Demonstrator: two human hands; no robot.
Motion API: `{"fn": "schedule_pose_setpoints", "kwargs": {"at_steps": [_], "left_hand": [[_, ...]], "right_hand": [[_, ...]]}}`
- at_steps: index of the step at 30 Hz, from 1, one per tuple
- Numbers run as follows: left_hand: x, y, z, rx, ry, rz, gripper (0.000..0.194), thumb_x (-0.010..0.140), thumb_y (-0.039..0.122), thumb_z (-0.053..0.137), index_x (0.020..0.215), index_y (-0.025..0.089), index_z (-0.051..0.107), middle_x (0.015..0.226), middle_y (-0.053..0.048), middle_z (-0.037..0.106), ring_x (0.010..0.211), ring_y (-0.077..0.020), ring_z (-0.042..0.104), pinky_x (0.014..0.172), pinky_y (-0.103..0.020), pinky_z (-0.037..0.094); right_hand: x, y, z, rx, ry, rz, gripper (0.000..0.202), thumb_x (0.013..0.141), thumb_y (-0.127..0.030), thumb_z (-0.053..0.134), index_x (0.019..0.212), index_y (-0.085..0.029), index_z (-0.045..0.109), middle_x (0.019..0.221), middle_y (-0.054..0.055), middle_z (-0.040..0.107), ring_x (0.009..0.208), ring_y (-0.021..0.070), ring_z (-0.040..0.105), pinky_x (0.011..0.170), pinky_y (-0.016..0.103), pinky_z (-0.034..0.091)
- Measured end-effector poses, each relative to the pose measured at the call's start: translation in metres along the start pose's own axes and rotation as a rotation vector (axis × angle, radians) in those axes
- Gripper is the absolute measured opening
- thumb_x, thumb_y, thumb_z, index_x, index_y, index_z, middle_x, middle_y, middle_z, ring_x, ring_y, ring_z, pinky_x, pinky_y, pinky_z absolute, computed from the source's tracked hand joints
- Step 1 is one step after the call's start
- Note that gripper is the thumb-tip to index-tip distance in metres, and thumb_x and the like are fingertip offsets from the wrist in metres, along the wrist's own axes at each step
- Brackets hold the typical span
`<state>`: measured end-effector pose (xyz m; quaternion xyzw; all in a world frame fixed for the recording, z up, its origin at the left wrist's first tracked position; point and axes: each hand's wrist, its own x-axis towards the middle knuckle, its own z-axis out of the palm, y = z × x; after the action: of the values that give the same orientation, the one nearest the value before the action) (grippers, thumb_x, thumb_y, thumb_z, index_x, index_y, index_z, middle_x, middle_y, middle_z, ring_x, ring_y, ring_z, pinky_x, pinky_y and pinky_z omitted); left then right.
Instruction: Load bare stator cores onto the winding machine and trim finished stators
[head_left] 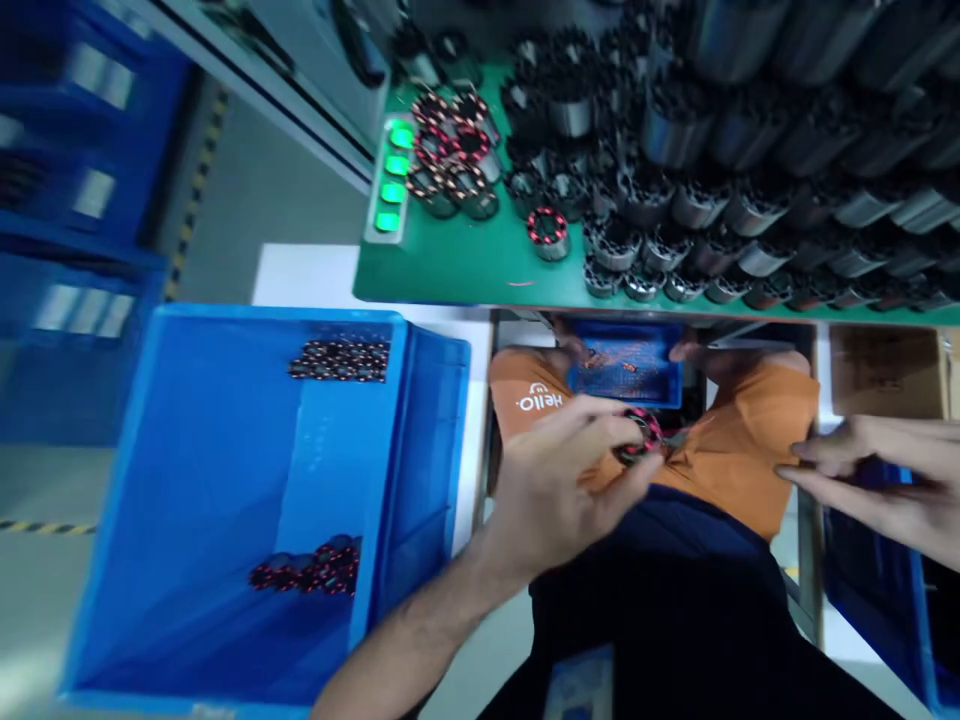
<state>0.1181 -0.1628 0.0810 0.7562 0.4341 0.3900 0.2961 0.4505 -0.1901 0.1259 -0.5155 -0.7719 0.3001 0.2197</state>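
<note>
My left hand (559,490) is raised over my lap, thumb and fingers closed around a motor stator (641,435) with reddish-pink copper windings. The fingers cover part of its ring. At the right, my right hand (877,470) hovers by my thigh; its thumb and fingertips point left with a small gap between them. Nothing shows in it, though motion softens its outline. On the green bench mat (465,265) above, one red-wound stator (548,232) stands apart, with a cluster of copper-wound stators (454,150) to its left.
Dense rows of dark stator cores (720,200) fill the bench's right side. A strip of green lights (391,180) lies at its left. The large blue bin (225,480) on the left holds two groups of wound stators. A blue tray (667,385) sits below the bench; another blue bin (874,560) is at right.
</note>
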Motion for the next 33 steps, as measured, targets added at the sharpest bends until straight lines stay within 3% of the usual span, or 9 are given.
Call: {"fn": "schedule_pose_setpoints", "kwargs": {"at_steps": [4,9,15,21,23,26,28,31,33], "left_hand": [[0.036,-0.042,-0.034,0.281,0.238,0.038,0.008,0.102,0.030,0.080,0.105,0.025,0.074,0.118,-0.004,0.082,0.113,-0.0220,0.078,0.101,-0.042,0.065],[0.078,-0.092,-0.026,0.505,0.303,0.127,0.019,0.102,0.046,0.079,0.105,0.028,0.078,0.117,-0.007,0.073,0.113,-0.0279,0.066,0.098,-0.049,0.060],[0.093,-0.119,-0.048,0.548,0.450,0.061,0.035,0.100,0.052,0.078,0.121,0.025,0.073,0.125,-0.013,0.066,0.124,-0.0346,0.061,0.111,-0.061,0.053],[0.134,-0.152,-0.085,0.626,0.287,-0.092,0.032,0.099,0.055,0.074,0.111,0.026,0.076,0.158,-0.015,0.059,0.150,-0.0458,0.044,0.125,-0.073,0.037],[0.139,-0.145,-0.090,0.590,0.255,-0.098,0.030,0.099,0.056,0.075,0.102,0.026,0.075,0.160,-0.012,0.060,0.153,-0.0459,0.042,0.129,-0.074,0.032],[0.125,-0.105,-0.091,0.536,0.303,0.005,0.024,0.096,0.052,0.082,0.097,0.029,0.076,0.152,-0.008,0.067,0.150,-0.0430,0.049,0.130,-0.074,0.033],[0.104,-0.066,-0.085,0.450,0.287,0.123,0.018,0.094,0.043,0.087,0.100,0.030,0.076,0.136,-0.005,0.075,0.139,-0.0370,0.062,0.125,-0.067,0.045],[0.072,-0.010,-0.069,0.153,0.064,0.171,0.032,0.090,0.029,0.092,0.114,0.031,0.072,0.124,-0.001,0.081,0.117,-0.0263,0.078,0.103,-0.046,0.064],[0.058,0.013,-0.055,0.026,-0.111,0.160,0.040,0.086,0.031,0.094,0.119,0.031,0.072,0.120,0.000,0.083,0.107,-0.0254,0.082,0.092,-0.040,0.067]], "right_hand": [[-0.005,0.011,0.017,0.053,-0.022,0.049,0.015,0.094,-0.041,0.085,0.098,-0.029,0.077,0.077,0.000,0.076,0.059,0.0173,0.070,0.053,0.031,0.057],[-0.002,0.002,0.049,0.151,-0.318,0.060,0.013,0.102,-0.037,0.073,0.097,-0.026,0.076,0.078,0.001,0.073,0.063,0.0154,0.070,0.057,0.026,0.054],[-0.026,0.011,0.065,0.201,-0.354,0.160,0.015,0.103,-0.040,0.070,0.098,-0.027,0.075,0.080,0.002,0.072,0.067,0.0185,0.069,0.062,0.030,0.055],[-0.044,0.016,0.090,0.237,-0.480,0.302,0.029,0.108,-0.050,0.062,0.104,-0.026,0.078,0.087,0.002,0.076,0.077,0.0175,0.072,0.071,0.030,0.057],[-0.042,0.015,0.093,0.225,-0.541,0.285,0.028,0.109,-0.047,0.061,0.109,-0.026,0.079,0.093,0.002,0.077,0.083,0.0157,0.073,0.076,0.028,0.056],[-0.033,0.011,0.084,0.255,-0.491,0.239,0.021,0.108,-0.043,0.067,0.109,-0.027,0.080,0.096,0.001,0.078,0.086,0.0134,0.074,0.077,0.025,0.056],[-0.024,0.004,0.074,0.322,-0.267,0.256,0.013,0.104,-0.039,0.075,0.106,-0.028,0.081,0.088,-0.001,0.075,0.079,0.0110,0.071,0.074,0.022,0.055],[-0.002,-0.017,0.065,0.559,0.138,0.294,0.023,0.102,-0.038,0.079,0.124,-0.030,0.078,0.089,-0.001,0.074,0.076,0.0103,0.070,0.071,0.020,0.058],[0.018,-0.032,0.066,0.844,0.161,0.253,0.051,0.102,-0.050,0.077,0.149,-0.032,0.065,0.108,0.003,0.078,0.089,0.0157,0.075,0.074,0.026,0.065]]}}
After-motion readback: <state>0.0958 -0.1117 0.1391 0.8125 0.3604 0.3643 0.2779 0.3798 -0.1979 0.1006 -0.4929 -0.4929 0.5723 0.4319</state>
